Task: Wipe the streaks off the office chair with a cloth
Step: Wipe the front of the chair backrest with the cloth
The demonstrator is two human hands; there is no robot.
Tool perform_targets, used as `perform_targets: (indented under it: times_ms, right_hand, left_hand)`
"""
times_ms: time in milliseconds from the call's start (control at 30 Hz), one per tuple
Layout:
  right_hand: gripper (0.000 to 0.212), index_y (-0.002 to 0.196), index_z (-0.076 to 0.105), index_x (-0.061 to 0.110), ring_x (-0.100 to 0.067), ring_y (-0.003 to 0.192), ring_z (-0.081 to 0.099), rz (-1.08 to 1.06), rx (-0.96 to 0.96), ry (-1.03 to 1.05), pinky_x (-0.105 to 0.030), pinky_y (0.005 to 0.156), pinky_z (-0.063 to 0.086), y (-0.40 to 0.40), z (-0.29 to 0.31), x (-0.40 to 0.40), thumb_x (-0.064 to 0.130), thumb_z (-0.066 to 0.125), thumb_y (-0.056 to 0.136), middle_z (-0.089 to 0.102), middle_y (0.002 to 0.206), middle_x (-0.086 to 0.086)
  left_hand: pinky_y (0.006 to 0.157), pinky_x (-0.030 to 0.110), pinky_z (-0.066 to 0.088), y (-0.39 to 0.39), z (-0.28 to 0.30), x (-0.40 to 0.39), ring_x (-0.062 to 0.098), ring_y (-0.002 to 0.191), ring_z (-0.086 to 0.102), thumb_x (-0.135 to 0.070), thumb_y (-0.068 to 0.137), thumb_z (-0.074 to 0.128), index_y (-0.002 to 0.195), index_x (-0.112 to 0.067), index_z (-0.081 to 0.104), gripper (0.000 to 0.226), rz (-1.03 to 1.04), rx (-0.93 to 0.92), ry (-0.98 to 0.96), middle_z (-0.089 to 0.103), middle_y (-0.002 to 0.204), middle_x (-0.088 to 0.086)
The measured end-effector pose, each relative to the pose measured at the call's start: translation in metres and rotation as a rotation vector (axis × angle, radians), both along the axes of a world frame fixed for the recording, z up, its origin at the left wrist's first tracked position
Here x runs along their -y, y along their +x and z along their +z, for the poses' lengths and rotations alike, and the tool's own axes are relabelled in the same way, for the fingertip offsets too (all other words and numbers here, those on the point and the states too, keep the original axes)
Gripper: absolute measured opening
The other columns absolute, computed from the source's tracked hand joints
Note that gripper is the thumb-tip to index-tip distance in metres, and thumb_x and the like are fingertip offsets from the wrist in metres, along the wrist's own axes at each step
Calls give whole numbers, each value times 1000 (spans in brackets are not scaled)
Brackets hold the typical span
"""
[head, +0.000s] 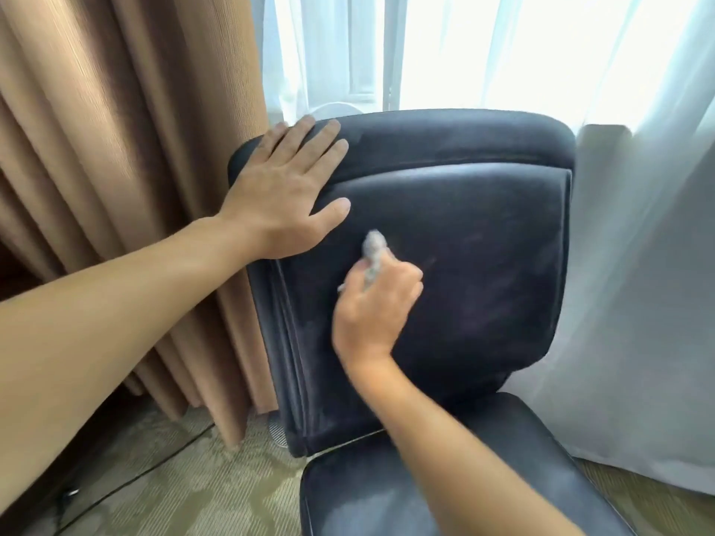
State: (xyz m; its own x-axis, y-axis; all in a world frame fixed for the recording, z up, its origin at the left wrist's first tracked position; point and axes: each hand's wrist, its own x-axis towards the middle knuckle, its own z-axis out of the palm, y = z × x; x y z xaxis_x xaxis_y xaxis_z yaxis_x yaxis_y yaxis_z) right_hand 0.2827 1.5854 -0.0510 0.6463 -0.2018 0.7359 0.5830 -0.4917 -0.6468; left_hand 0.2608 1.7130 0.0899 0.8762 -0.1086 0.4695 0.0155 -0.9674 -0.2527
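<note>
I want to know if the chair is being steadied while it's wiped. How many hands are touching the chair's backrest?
2. The left hand lies flat on the backrest's upper left corner. The right hand grips the cloth against the middle of the backrest.

Chair (483, 234): dark velvety fabric, faint sheen. Curtain (96, 129): tan ribbed cloth.

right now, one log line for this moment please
left hand flat on chair backrest | right hand grips cloth on backrest | wiping

Hotel-type rm: drapes (116, 187), sheers (638, 265), carpet (216, 493)
</note>
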Motion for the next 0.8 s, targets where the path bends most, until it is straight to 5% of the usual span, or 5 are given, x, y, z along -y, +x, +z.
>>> perform_targets:
  times_ms: [67, 200, 367, 467, 800]
  right_hand:
    - [28, 119, 56, 17, -22, 90, 44, 179, 103, -123, -41, 72, 49, -33, -22, -14, 11, 64, 93, 53, 112, 12]
    - [23, 119, 64, 32, -27, 88, 49, 74, 218, -466, -39, 64, 52, 29, -10, 55, 32, 58, 97, 59, 96, 4]
    - [32, 106, 60, 11, -30, 103, 51, -198, -178, 114, -40, 77, 46, 75, 8, 81, 37, 40, 107, 48, 92, 20]
    - [23, 100, 61, 17, -26, 82, 53, 88, -99, -20, -44, 73, 50, -4, -24, 5, 28, 41, 103, 55, 70, 14]
    - [31, 121, 54, 14, -27, 78, 36, 529, 247, -636, -45, 67, 47, -51, -123, 42, 20, 66, 93, 53, 108, -10]
  left_hand:
    - [130, 40, -9, -1, 0, -1, 19, 162, -3, -66, 94, 18, 167, -22, 18, 85, -10, -4, -11, 5, 176, -4]
    - [129, 37, -11, 0, 6, 5, 16, 162, -5, -66, 94, 16, 167, -23, 18, 85, -31, -5, -29, 3, 176, -6]
    - [130, 42, -9, 7, 3, 8, 19, 162, -7, -67, 95, 17, 167, -22, 15, 86, -21, -10, 17, 1, 176, -4]
    - [130, 43, -9, 6, 1, 1, 20, 162, -7, -67, 95, 19, 168, -21, 14, 86, -7, -8, 21, 0, 176, -3]
    - [130, 47, -6, -1, 3, 9, 24, 162, -5, -65, 96, 20, 168, -19, 13, 86, 27, -20, 50, 1, 176, -2]
